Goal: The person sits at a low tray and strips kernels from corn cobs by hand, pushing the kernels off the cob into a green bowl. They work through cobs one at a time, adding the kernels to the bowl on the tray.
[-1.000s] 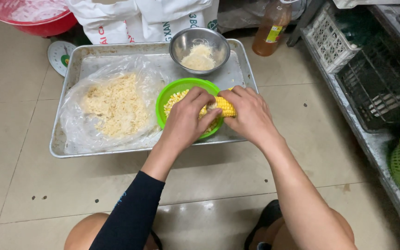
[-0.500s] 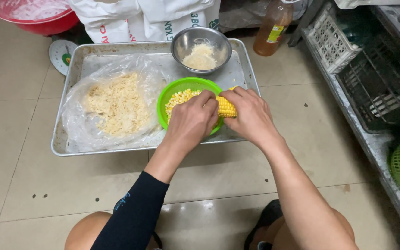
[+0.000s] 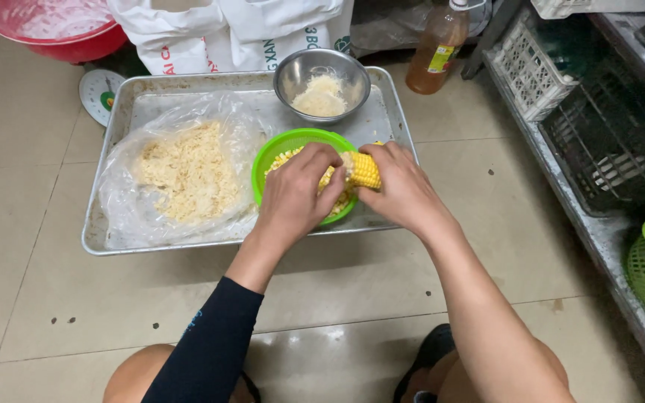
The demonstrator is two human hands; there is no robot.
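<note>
down low, knees and a dark shoe sit on the glossy beige tiled floor (image 3: 54,283), and just past them both hands meet over the green bowl (image 3: 285,145): the right hand (image 3: 401,190) is wrapped around the yellow corn cob (image 3: 363,170) and the left hand (image 3: 296,198), in a black sleeve, curls its fingers onto the cob's stripped end. the bowl rests on a metal tray (image 3: 390,123) set on the floor, with a clear plastic bag of pale kernels (image 3: 181,172) beside it and a steel bowl (image 3: 322,78) behind. farther off, a red basin (image 3: 57,30), white sacks (image 3: 225,30) and an amber bottle (image 3: 436,48), with crates (image 3: 531,63) on a rack at right.
</note>
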